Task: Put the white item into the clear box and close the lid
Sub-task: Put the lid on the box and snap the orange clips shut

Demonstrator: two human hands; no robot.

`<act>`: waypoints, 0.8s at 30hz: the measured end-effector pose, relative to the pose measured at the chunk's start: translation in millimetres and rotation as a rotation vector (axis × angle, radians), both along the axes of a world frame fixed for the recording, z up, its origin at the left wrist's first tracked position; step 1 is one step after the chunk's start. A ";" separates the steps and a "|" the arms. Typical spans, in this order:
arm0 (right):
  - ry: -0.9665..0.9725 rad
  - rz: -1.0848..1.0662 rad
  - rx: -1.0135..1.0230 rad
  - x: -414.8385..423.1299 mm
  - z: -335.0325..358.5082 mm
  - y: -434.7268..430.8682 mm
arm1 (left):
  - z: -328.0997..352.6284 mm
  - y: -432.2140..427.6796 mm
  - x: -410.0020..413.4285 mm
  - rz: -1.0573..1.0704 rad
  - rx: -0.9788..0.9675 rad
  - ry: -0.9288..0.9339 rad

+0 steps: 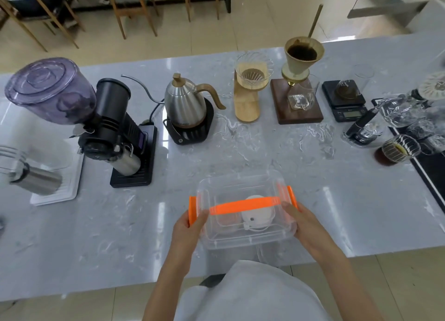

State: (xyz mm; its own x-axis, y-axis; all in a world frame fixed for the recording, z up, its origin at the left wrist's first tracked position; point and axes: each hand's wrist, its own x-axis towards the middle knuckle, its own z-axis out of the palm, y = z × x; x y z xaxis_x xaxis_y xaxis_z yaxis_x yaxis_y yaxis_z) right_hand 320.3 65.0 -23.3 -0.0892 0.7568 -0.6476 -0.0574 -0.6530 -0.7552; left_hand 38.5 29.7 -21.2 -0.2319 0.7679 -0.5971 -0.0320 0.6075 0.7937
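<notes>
Under the lid [243,200], white item [256,213] blurred

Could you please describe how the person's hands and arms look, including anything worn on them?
Both the left hand and the right hand are bare, with no gloves, rings or watch visible. The forearms are uncovered too; no sleeves reach them. A white garment covers the body below.

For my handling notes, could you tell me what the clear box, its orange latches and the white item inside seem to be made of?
Clear box: glossy transparent plastic, contents visible through it. Orange latches: opaque, bright, moulded-looking plastic. White item: smooth matte white, probably plastic; cannot tell for certain.
</notes>
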 end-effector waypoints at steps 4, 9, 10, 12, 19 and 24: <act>0.022 -0.040 0.044 -2.1 4.2 -3.9 | 7.9 -2.9 24.4 -0.020 0.147 0.356; -0.135 -0.093 0.103 -6.7 8.5 -7.8 | 5.4 -2.9 39.6 -0.053 0.225 0.544; -0.185 -0.094 0.144 -8.8 9.3 -8.1 | 4.3 -2.6 39.1 -0.053 0.228 0.521; -0.298 -0.084 0.257 -14.8 10.3 -10.2 | 2.6 -4.2 37.9 -0.068 0.236 0.448; -0.742 -0.136 0.473 -41.2 5.1 -24.7 | -1.8 -6.7 33.4 -0.074 0.254 0.236; -0.549 -0.082 0.445 -26.7 4.2 -19.4 | -0.1 -9.6 25.0 -0.124 0.287 0.141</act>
